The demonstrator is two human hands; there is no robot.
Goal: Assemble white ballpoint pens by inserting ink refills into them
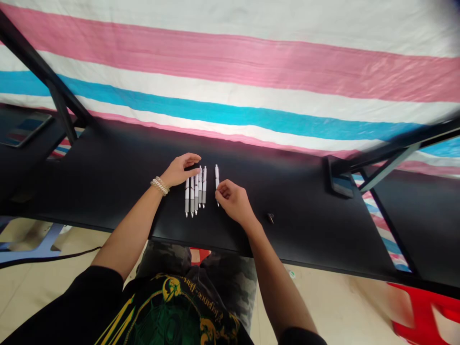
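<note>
While the left hand point(178, 171) hovers half-open, fingers released, just over five white click pens point(194, 194) lying side by side on a black desk point(108, 201), the right hand point(233, 201) curls its fingers point(223, 190) around a separate sixth pen point(217, 177) just beside them.

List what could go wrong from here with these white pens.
The left hand sits right at the top of the closely packed row of white pens, so a slip could scatter them. The right hand is curled at the lone pen; a nudge might push it into the row. Round pens may also roll on the black desk toward its front edge.
</note>
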